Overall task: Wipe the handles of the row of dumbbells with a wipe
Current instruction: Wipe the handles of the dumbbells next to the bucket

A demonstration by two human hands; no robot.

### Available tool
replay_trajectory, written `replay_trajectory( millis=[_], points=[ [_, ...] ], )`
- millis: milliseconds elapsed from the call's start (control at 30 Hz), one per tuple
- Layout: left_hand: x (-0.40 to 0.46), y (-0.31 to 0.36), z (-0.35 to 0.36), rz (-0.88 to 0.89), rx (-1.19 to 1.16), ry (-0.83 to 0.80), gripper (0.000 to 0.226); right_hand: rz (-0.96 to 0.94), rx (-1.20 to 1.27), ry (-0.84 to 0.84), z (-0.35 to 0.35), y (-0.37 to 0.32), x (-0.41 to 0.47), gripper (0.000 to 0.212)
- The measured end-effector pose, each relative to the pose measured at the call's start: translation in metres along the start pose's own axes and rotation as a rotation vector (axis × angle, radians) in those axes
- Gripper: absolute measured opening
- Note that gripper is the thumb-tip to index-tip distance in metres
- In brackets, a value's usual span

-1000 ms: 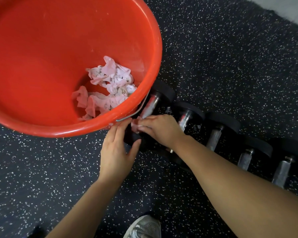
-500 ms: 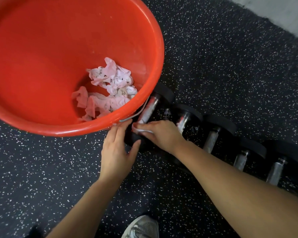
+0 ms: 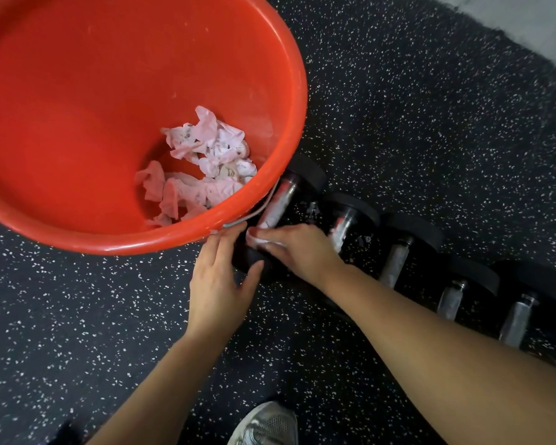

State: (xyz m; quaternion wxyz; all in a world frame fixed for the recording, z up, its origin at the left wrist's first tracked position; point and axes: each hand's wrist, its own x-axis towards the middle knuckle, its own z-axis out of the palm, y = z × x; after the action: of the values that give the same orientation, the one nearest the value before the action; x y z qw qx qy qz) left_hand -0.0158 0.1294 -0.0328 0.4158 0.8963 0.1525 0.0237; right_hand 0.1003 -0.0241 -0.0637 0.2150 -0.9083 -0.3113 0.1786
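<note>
Right hand [image 3: 297, 252] presses a crumpled white wipe [image 3: 258, 240] against the first black dumbbell's steel handle [image 3: 278, 203]; left hand [image 3: 217, 281], fingers loose, steadies its near end.

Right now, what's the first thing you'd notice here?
A big red bucket fills the upper left, with crumpled used wipes at its bottom. Just below its rim, the right hand presses a wipe onto the nearest dumbbell handle, first in a row stretching right.
</note>
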Motion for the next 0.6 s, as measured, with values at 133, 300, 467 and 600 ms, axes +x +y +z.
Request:
replay_trajectory(
  millis=[133,300,467,600],
  points=[
    [0.000,-0.002,0.000,-0.002,0.006,-0.002,0.065,-0.021,-0.069,0.042,-0.012,0.005,0.011,0.036],
    [0.001,-0.004,0.001,0.011,0.011,-0.004,0.065,0.311,-0.061,0.266,-0.022,0.016,0.031,0.035],
    [0.001,-0.005,0.002,0.008,0.017,-0.006,0.065,0.178,0.015,0.164,-0.001,0.012,0.015,0.036],
    [0.001,-0.005,0.002,0.014,0.015,0.002,0.065,0.065,0.105,-0.057,0.009,0.009,0.007,0.045]
  ],
)
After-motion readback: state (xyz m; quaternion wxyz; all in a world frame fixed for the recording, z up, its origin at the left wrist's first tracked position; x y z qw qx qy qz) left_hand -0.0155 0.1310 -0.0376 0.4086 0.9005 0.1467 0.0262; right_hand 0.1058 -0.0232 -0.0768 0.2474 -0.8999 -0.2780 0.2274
